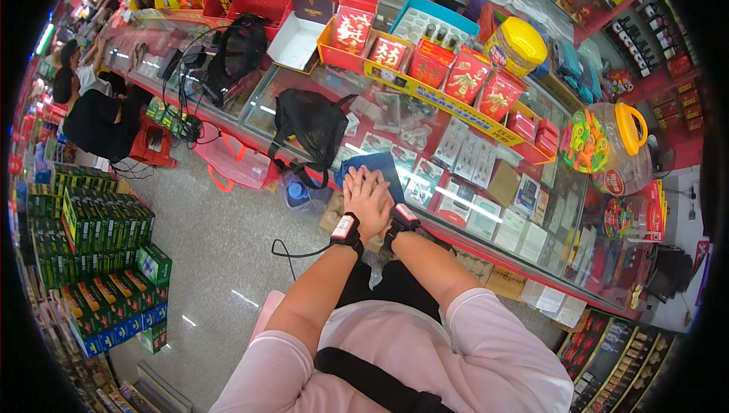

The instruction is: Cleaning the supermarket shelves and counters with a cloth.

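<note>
A folded blue cloth [393, 171] lies at the near edge of the glass display counter [418, 193]. My left hand [364, 202] rests flat on it, fingers somewhat apart and pointing away from me. Against and partly beneath it is my right hand [387, 210], whose palm and most fingers are hidden. Each wrist wears a black strap with a white-and-red module, and a black cable trails from the left one. Just left of the cloth, a black mesh bag [307, 128] with straps hangs over the counter edge.
Red packets [430, 68] fill a yellow display box on the counter. Plastic jars [618, 148] stand at the right. A black bag [236, 51] with cables sits farther left. Stacked green cartons [99, 219] rise from the floor [211, 242]. Another person [97, 111] is at the far left.
</note>
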Action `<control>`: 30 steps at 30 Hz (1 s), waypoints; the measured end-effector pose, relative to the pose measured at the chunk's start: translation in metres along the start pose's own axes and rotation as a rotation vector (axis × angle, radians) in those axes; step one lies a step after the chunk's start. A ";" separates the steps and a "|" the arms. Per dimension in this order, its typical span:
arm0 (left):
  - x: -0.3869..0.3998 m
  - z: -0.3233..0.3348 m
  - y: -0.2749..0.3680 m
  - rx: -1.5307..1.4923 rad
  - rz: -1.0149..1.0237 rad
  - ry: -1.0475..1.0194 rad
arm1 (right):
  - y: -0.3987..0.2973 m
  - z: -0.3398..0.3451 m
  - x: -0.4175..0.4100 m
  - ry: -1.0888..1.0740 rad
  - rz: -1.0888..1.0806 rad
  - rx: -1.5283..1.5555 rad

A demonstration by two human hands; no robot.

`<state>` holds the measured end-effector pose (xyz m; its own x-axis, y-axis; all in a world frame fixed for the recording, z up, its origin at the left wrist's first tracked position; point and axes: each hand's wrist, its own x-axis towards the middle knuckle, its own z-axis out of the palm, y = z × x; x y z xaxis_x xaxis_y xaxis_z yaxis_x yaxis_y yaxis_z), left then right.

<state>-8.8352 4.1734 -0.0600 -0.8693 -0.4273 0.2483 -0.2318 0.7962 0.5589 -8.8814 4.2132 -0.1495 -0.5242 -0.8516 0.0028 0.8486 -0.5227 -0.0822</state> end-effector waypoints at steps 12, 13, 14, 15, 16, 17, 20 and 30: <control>-0.057 0.103 0.180 -0.058 0.052 -0.270 | -0.170 0.063 -0.170 -0.119 0.246 -2.734; -0.067 0.114 0.187 -0.062 0.068 -0.281 | -0.177 0.058 -0.186 -0.217 0.363 -2.967; -0.072 0.124 0.206 -0.073 0.095 -0.335 | -0.196 0.046 -0.212 -0.204 0.490 -3.225; -0.075 0.133 0.221 -0.076 0.113 -0.385 | -0.211 0.030 -0.236 -0.194 0.573 -3.433; -0.082 0.146 0.235 -0.150 0.129 -0.394 | -0.226 0.009 -0.261 -0.068 0.556 -3.710; -0.083 0.161 0.266 -0.267 0.196 -0.424 | -0.264 -0.040 -0.306 -0.030 0.565 -3.582; -0.091 0.179 0.296 -0.489 0.235 -0.541 | -0.311 -0.021 -0.350 0.055 0.506 -3.072; 0.029 0.098 0.141 -0.034 0.179 -0.015 | -0.400 0.096 -0.366 0.068 0.316 -2.761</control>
<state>-8.9359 4.3148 -0.0516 -0.9019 -0.2738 0.3340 -0.0586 0.8439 0.5333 -9.0221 4.7304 -0.0223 -0.5326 -0.8164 -0.2232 -0.7715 0.5768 -0.2686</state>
